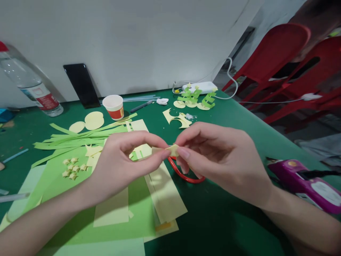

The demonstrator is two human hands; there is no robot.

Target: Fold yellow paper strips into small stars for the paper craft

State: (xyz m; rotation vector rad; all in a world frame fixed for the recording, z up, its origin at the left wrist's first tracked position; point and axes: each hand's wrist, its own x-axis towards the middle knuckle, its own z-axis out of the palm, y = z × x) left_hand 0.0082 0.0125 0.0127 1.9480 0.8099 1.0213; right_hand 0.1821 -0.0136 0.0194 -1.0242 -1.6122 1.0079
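Head view, paper strip between hands, perhaps folded

Paper strip (pale yellow) — pinched between fingers.

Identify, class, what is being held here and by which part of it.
A small pale-yellow paper strip: the left hand pinches its left part, the right hand its right end.

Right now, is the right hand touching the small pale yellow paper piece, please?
Touching. The head view shows it plainly: the right hand pinches one end of the pale yellow paper piece, with no gap between.
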